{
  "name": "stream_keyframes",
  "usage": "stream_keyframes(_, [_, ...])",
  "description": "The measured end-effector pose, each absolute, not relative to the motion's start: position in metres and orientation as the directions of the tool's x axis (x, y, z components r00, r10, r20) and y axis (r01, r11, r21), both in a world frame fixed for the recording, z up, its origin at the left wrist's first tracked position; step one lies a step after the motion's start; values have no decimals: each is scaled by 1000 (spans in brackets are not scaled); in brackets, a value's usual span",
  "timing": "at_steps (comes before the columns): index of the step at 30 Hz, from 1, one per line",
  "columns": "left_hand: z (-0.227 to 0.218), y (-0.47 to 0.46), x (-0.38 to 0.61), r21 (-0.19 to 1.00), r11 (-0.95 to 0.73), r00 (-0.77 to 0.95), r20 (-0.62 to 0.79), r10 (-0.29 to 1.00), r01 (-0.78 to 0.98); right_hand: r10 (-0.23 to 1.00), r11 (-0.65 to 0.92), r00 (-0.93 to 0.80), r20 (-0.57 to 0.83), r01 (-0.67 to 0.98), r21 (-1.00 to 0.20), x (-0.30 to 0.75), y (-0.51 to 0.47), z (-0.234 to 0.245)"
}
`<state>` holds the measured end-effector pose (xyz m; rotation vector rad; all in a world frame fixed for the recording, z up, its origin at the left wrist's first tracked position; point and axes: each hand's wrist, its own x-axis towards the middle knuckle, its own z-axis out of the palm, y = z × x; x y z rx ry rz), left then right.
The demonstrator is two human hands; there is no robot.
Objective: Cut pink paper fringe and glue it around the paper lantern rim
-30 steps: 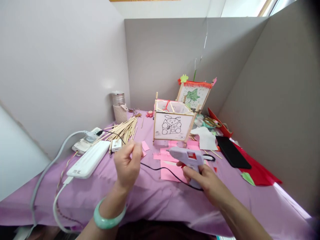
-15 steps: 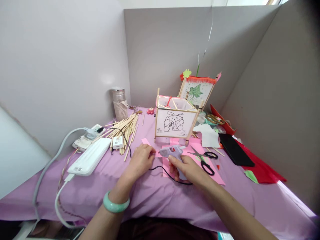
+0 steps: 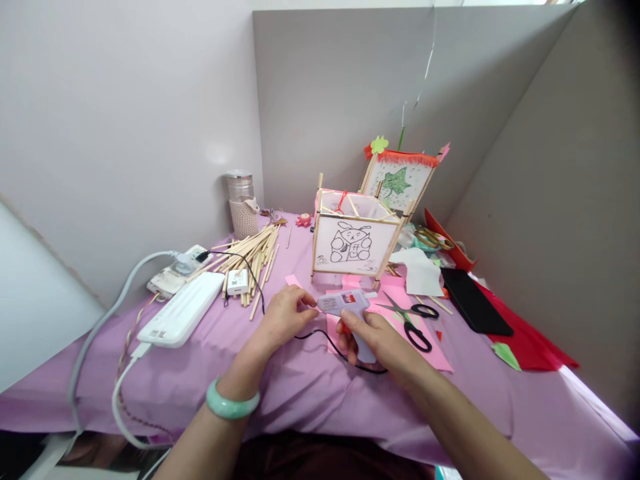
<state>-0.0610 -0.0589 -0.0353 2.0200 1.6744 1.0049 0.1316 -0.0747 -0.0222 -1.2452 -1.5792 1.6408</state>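
My right hand [image 3: 363, 333] is wrapped round the handle of a pale lilac glue gun [image 3: 343, 303], its nozzle pointing left. A white glue stick pokes out of the gun's rear. Close to the nozzle, my left hand [image 3: 287, 310] has its thumb and fingertips drawn together on a pink paper strip [image 3: 294, 281], whose near part the hand hides. Pink paper sheets [image 3: 337, 323] lie beneath the gun. Black-handled scissors [image 3: 411, 312] rest partly open on them. Just behind stands a stick-framed paper lantern [image 3: 356, 247] with a drawn animal on its front panel.
Wooden sticks [image 3: 257, 257] are heaped at left, near a white power bank [image 3: 183, 310], a charger [image 3: 237, 282] and a power strip [image 3: 175, 272]. The gun's black cord [image 3: 320, 332] crosses the cloth. A second lantern [image 3: 397, 183] and a black phone [image 3: 475, 303] are at right.
My left thumb and fingertips have shifted slightly right, closer to the glue gun's nozzle. My right hand still grips the gun. The whole view has shifted a little.
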Motion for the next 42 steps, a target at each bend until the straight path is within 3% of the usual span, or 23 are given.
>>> stream_keyframes(9, [-38, -59, -63, 767, -192, -18, 256, 966, 612, 862, -248, -448, -237, 34, -968, 136, -74, -26])
stream_keyframes(16, [-38, -57, -65, 782, -177, -42, 251, 967, 598, 875, -276, -407, -262, 25, -961, 136, -74, -25])
stream_keyframes(22, [-38, -59, -65, 554, -273, 86, 340, 937, 787, 873, -266, -384, -301, 142, -954, 134, -74, -26])
stream_keyframes(27, [-35, -61, -60, 372, -289, 178, 305, 936, 882, 861, -299, -342, -377, 260, -918, 133, -72, -23])
stream_keyframes(42, [-35, -62, -61, 245, -295, 220, 293, 930, 924, 860, -202, -364, -358, 402, -893, 126, -68, -21])
